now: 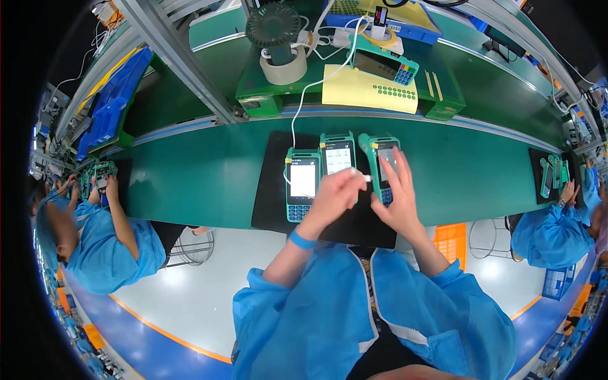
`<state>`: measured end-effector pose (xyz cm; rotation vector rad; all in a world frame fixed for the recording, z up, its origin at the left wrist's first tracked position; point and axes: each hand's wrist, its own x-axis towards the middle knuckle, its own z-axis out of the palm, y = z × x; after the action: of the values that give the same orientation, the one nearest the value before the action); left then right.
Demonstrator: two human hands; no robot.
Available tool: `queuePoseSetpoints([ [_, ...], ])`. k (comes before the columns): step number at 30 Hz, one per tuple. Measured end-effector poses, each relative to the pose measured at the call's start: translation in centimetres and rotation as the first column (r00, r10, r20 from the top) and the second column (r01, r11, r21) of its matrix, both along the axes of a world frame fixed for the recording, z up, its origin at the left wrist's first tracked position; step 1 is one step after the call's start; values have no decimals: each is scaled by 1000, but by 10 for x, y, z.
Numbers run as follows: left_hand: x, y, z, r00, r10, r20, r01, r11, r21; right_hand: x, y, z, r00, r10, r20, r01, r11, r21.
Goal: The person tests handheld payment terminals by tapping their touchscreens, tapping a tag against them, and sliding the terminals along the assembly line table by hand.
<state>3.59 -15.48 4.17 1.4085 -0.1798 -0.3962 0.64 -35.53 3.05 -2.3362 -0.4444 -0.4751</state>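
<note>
Three handheld payment terminals with teal cases lie side by side on a black mat (266, 190). The left terminal (303, 183) and the middle terminal (335, 154) have lit screens; the left one's keypad shows. My left hand (335, 197), with a blue wristband, is closed in a pinch on a white cable plug (366, 178). It covers the middle terminal's lower part. My right hand (401, 199) spreads its fingers over the right terminal (382, 166), thumb beside its keypad. Whether it grips that terminal is hard to tell.
A green shelf (443, 95) behind the mat carries a small fan (273, 26), a tape roll (284, 68), a yellow sheet (342, 92) and another terminal (383, 63). A white cable (304, 95) hangs from it. Co-workers sit at far left and far right. An orange crate (451, 240) stands below.
</note>
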Motion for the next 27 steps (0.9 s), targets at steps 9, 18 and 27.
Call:
queuePoseSetpoints([
  [9, -29, 97, 39, 510, 698, 503, -776, 626, -81, -7, 18, 13, 997, 62, -51, -65, 996, -60],
  [18, -30, 78, 8, 833, 345, 432, -513, 774, 371, 16, 81, -14, 981, 140, -132, -138, 990, 20],
  [27, -14, 54, 13, 961, 153, 230, -230, 905, 358, -10, 54, -12, 946, 248, -211, -189, 946, 264],
])
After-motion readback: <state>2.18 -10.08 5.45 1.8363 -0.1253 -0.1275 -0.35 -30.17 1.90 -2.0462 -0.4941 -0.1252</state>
